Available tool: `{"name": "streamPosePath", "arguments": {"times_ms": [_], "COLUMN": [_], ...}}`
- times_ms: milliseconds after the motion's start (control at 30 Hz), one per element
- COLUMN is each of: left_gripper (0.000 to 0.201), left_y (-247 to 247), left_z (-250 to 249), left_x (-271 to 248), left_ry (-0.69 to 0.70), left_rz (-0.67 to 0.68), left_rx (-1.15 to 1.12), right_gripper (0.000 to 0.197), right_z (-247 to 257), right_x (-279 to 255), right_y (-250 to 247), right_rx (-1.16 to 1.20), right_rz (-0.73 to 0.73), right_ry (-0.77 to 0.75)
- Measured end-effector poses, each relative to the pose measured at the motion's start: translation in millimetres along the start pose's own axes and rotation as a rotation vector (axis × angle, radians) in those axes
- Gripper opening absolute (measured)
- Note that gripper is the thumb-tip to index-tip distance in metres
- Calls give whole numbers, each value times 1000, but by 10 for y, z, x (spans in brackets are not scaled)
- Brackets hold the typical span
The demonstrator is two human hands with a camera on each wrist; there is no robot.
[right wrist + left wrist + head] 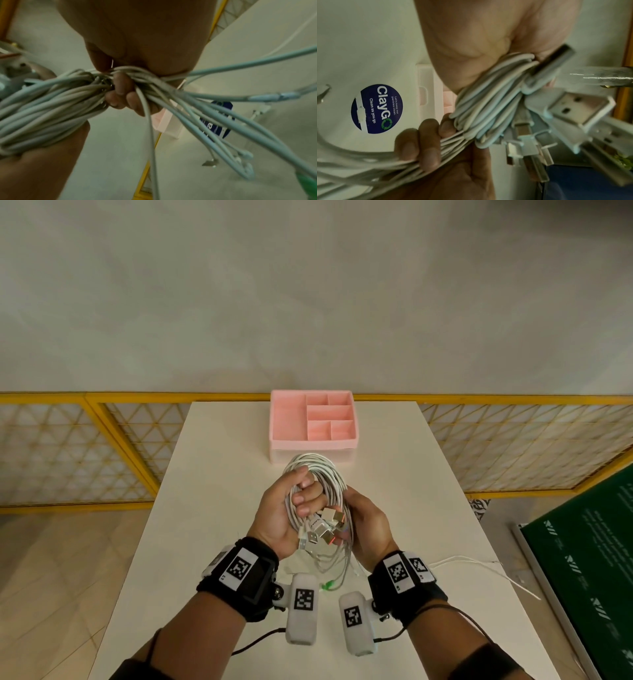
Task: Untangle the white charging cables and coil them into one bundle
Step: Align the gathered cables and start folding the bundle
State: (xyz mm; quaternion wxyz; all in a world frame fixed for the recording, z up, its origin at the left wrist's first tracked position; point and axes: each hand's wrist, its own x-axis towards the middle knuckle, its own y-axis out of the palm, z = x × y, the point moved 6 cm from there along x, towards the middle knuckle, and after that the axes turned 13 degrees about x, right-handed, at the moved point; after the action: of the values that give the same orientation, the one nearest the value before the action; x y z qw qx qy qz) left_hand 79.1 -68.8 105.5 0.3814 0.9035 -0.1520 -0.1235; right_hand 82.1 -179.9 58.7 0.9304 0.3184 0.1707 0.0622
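Note:
A coil of white charging cables (322,474) is held upright above the white table (212,474), between both hands. My left hand (294,505) grips the coil's left side, fingers curled through the loop. My right hand (368,525) grips the right side, and its fingers (120,86) close round the strands. Several USB plugs (325,529) stick out of the bundle between the palms and loom large in the left wrist view as USB plugs (573,106). Loose cable tails (337,566) hang below, one ending in a green tip (328,585).
A pink divided organiser box (311,422) stands at the table's far edge, just beyond the coil. Another white cable (479,566) lies on the table at the right. A round blue sticker (376,108) marks the tabletop. A green board (582,570) leans at the right.

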Motion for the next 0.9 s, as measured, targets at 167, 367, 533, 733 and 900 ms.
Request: {"name": "streamPosePath", "arguments": {"times_ms": [167, 367, 533, 733, 900], "left_gripper": [27, 29, 34, 37, 41], "left_y": [-74, -52, -100, -123, -173], "left_z": [-28, -78, -108, -88, -82], "left_x": [39, 11, 3, -12, -24], "left_ry": [78, 180, 239, 281, 324], "left_rz": [-68, -192, -288, -387, -463], "left_rx": [101, 205, 220, 258, 350], "right_gripper": [37, 25, 26, 28, 8], "right_z": [-10, -56, -126, -196, -271], "right_x": [-30, -98, -82, -145, -90], "right_y": [54, 150, 171, 171, 89], "right_rx": [-44, 33, 26, 26, -172], "right_rz": [-24, -45, 52, 60, 80], "right_ry": [-38, 49, 53, 151, 87]}}
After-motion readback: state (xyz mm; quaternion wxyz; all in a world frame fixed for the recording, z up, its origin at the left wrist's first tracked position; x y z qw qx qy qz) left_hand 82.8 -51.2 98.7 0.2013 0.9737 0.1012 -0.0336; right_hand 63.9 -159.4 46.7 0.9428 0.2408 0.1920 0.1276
